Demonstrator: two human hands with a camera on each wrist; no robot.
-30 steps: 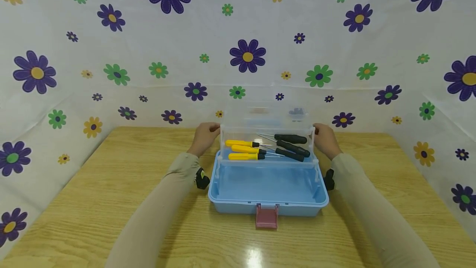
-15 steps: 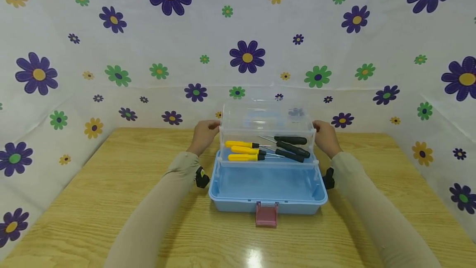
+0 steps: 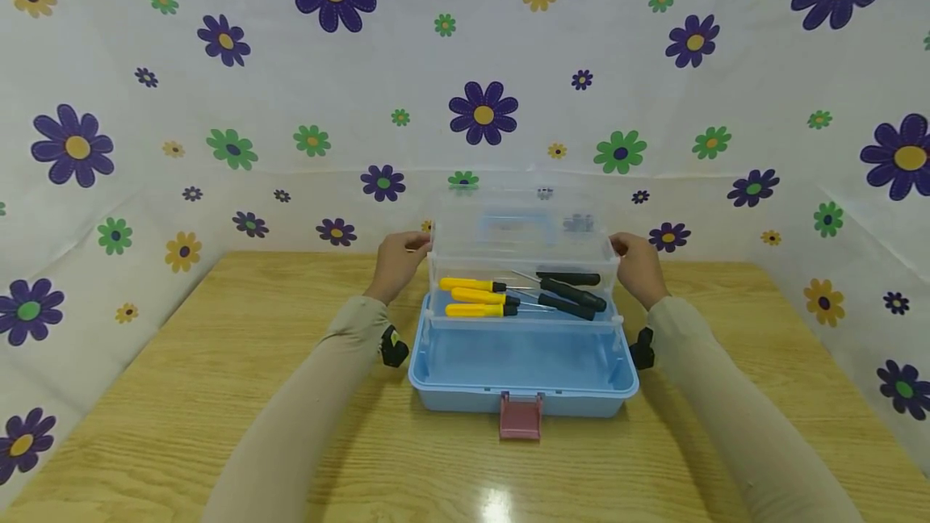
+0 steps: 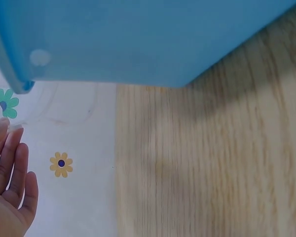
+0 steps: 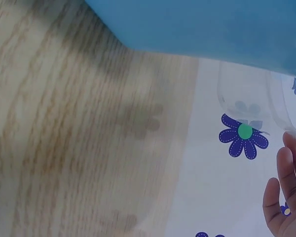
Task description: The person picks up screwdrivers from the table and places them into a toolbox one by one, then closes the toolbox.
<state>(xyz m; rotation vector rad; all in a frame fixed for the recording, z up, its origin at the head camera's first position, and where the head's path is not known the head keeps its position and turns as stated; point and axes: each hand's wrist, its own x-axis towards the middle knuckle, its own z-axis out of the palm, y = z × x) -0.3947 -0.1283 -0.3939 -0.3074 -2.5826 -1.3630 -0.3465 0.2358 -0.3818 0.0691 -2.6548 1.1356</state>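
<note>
A toolbox with a blue base (image 3: 523,390) stands on the table in the head view, its clear lid (image 3: 519,247) raised at the back. My left hand (image 3: 395,266) pinches the lid's left edge between thumb and fingertips; the left wrist view shows this hand (image 4: 12,182) at the clear plastic. At the right edge, my right hand (image 3: 641,268) holds the lid the same way, its thumb mostly cut off in the right wrist view. Yellow-handled screwdrivers (image 3: 475,311) and black-handled screwdrivers (image 3: 574,294) lie in a raised clear tray (image 3: 523,321) below the lid.
A pink latch (image 3: 520,418) hangs down at the base's front. The wooden table (image 3: 254,361) extends to both sides. Behind it hangs a white cloth (image 3: 407,63) printed with flowers. Each wrist carries a small black device (image 3: 395,348).
The lid has swung up and slightly forward, so its top edge stands higher and its blue handle shows through more clearly. Both hands keep their hold; the screwdrivers stay in the tray.
</note>
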